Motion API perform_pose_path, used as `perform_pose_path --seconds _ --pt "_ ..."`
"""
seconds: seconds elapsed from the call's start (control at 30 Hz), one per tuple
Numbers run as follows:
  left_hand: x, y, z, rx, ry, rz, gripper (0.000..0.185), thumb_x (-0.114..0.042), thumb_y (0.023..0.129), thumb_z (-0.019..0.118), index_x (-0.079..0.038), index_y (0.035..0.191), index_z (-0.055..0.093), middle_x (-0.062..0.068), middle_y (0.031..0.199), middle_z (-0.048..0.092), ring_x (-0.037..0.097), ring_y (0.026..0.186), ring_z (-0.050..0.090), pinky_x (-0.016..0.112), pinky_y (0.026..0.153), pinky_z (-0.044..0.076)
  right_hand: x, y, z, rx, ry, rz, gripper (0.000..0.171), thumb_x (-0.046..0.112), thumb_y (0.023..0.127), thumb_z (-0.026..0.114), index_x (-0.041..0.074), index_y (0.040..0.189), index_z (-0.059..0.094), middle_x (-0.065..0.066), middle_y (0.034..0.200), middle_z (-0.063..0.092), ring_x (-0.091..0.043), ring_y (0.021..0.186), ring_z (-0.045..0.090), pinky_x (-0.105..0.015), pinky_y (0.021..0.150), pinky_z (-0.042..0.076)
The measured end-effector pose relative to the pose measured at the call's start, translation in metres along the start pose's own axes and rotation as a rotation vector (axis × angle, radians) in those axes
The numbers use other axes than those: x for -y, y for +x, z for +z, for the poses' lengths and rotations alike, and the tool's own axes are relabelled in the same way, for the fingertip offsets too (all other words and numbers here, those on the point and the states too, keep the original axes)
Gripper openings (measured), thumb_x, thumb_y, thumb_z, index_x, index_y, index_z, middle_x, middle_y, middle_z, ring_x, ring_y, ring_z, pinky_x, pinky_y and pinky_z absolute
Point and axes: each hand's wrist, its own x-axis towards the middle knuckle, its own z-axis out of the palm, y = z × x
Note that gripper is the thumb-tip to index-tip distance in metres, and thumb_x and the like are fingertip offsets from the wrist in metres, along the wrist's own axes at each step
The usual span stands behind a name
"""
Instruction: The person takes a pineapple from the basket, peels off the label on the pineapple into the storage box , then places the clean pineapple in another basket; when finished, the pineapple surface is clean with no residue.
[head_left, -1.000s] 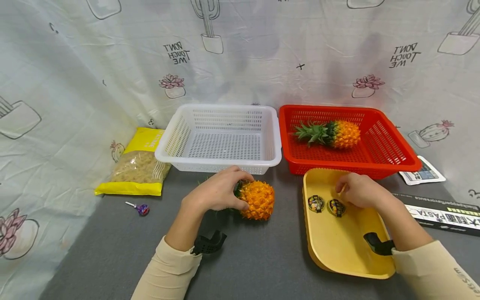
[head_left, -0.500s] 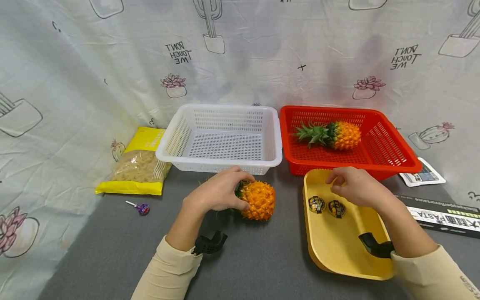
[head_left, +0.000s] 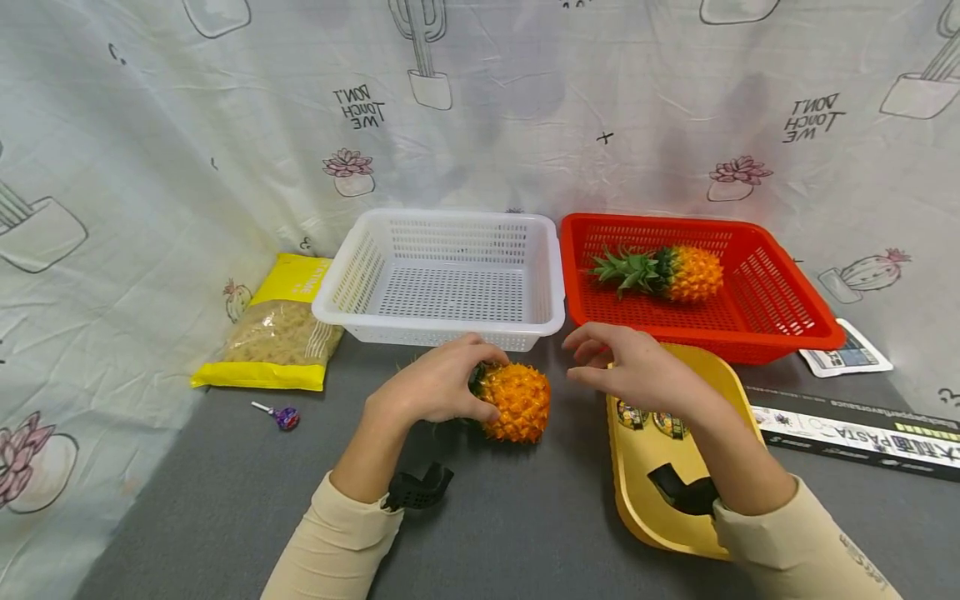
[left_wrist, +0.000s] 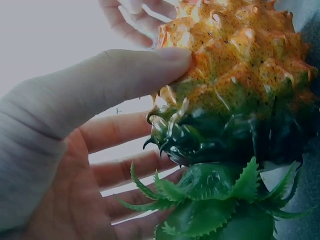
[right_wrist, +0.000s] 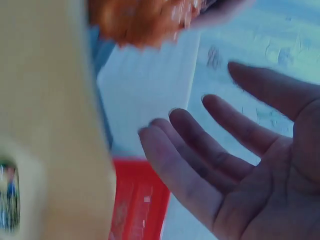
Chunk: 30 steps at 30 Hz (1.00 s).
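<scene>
On the dark table in the head view, my left hand (head_left: 438,387) grips a small orange pineapple (head_left: 517,404) that lies with its leafy crown under the hand. The left wrist view shows the thumb pressed on the pineapple's side (left_wrist: 240,65), fingers reaching round behind near the green crown (left_wrist: 215,195). My right hand (head_left: 637,362) hovers over the far left of a yellow tray (head_left: 632,467), fingers loosely bent and pointing towards the pineapple, a gap between them. In the right wrist view the right hand (right_wrist: 250,165) holds nothing.
Two round badges (head_left: 670,425) lie in the tray. Behind stand a white basket (head_left: 450,321) and a red basket (head_left: 675,333) holding another pineapple (head_left: 693,273). A pasta bag (head_left: 273,333) and lollipop (head_left: 286,418) lie left. A long black box (head_left: 862,429) and white packet (head_left: 847,354) lie right.
My right hand has lifted out of the yellow tray and moved left towards the pineapple, its fingers spreading wider. The left hand and its pineapple have stayed in place.
</scene>
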Motion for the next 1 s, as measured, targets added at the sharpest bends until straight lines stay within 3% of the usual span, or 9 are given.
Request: perform_pose_path --seconds 0.13,0.33,0.57,0.77,1.0 --pt "0.006 0.001 0.000 0.005 -0.024 0.010 0.065 -0.031 0.079 0.088 -0.017 0.137 0.063 0.002 0.138 0.058 0.023 0.124 0.056 0.046 0.106 0.048 0.011 0.009 0.015 0.077 0.054 -0.027 0.045 0.029 0.093 0.076 0.011 0.133 0.063 -0.013 0.132 0.067 -0.035 0.120 0.064 -0.053 0.099 0.055" --pt "0.009 0.000 -0.002 0.006 -0.042 0.022 0.064 -0.032 0.080 0.088 -0.017 0.137 0.064 0.002 0.142 0.058 0.025 0.127 0.055 0.049 0.108 0.047 0.022 0.022 0.033 0.141 -0.006 -0.076 0.069 0.031 0.088 0.080 0.005 0.146 0.054 -0.018 0.147 0.056 -0.038 0.126 0.059 -0.056 0.105 0.050" --pt "0.015 0.002 -0.002 -0.007 -0.078 0.046 0.063 -0.032 0.080 0.088 -0.014 0.136 0.065 0.004 0.139 0.061 0.024 0.127 0.056 0.048 0.110 0.046 0.028 0.031 0.048 0.171 -0.050 -0.058 0.077 0.031 0.081 0.085 0.001 0.145 0.054 -0.014 0.126 0.063 -0.024 0.104 0.059 -0.042 0.093 0.055" --pt "0.020 0.004 -0.003 -0.020 -0.126 0.081 0.060 -0.028 0.080 0.088 -0.011 0.133 0.067 0.003 0.135 0.066 0.023 0.124 0.060 0.047 0.108 0.048 0.033 0.035 0.055 0.163 -0.053 -0.031 0.084 0.026 0.076 0.090 0.001 0.147 0.050 -0.012 0.125 0.060 -0.024 0.106 0.057 -0.040 0.092 0.056" --pt "0.020 0.003 -0.008 -0.041 -0.138 0.112 0.057 -0.027 0.083 0.086 -0.008 0.133 0.067 0.005 0.133 0.068 0.025 0.121 0.063 0.048 0.106 0.050 0.034 0.041 0.054 0.142 -0.081 -0.041 0.078 0.025 0.071 0.092 0.003 0.136 0.054 -0.011 0.117 0.062 -0.024 0.102 0.058 -0.038 0.088 0.057"
